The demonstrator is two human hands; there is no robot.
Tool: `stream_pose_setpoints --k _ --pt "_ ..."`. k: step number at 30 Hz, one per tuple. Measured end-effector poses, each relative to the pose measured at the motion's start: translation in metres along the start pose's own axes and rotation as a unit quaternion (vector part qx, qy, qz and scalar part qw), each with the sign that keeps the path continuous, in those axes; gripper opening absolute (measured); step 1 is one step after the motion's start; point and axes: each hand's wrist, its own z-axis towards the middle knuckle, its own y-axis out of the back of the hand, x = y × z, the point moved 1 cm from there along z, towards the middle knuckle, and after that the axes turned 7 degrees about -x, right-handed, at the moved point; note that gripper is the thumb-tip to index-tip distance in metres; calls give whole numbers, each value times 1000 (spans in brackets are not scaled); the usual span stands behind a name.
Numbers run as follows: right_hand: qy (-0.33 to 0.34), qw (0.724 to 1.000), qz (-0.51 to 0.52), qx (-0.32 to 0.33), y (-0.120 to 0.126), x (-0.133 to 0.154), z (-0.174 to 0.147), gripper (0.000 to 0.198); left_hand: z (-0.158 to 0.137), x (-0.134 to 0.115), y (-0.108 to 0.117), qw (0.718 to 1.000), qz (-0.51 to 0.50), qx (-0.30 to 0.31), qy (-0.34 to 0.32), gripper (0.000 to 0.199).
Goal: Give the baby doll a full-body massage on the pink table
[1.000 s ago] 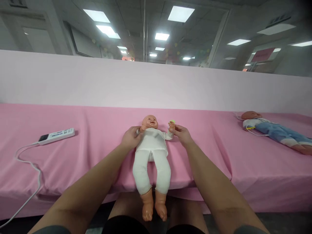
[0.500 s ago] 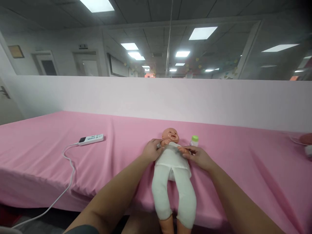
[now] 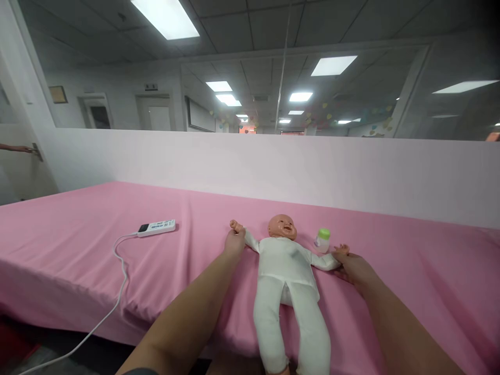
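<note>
A baby doll (image 3: 287, 265) in white clothes lies face up on the pink-covered table (image 3: 136, 281), its head toward the far wall and both arms stretched out sideways. My left hand (image 3: 235, 244) is closed around the doll's arm near the wrist, on the left side; the doll's small hand sticks out beyond my fingers. On the other side, my right hand (image 3: 354, 266) grips the doll's other arm near its wrist, thumb on top. Just above that arm stands a small clear bottle (image 3: 322, 241) with a green cap.
A white power strip (image 3: 157, 228) lies to the left, its white cable (image 3: 122, 286) running over the table's front edge. A low white wall (image 3: 234, 161) with glass above borders the back. At far left, another person's arm (image 3: 15, 149) reaches to a door handle.
Both my hands have moved apart, spreading the doll's arms from its chest out to the sides. The view has shifted slightly left, and another person's arm now shows at the door.
</note>
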Motion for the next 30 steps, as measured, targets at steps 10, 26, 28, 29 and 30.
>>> stream_pose_setpoints --k 10,26,28,29,30 --pt "274 956 -45 90 -26 22 -38 71 -40 -20 -5 955 127 67 -261 27" --pt "258 923 -195 209 -42 22 -61 54 -63 -15 -16 864 221 188 -413 57" --pt "268 919 -197 213 -40 19 -55 59 -62 -14 -17 885 206 171 -382 55" --pt "274 916 -195 217 -40 18 -53 61 -60 -13 -16 897 201 160 -359 54" --pt "277 916 -193 216 -39 17 -50 61 -58 -11 -15 912 194 147 -331 52"
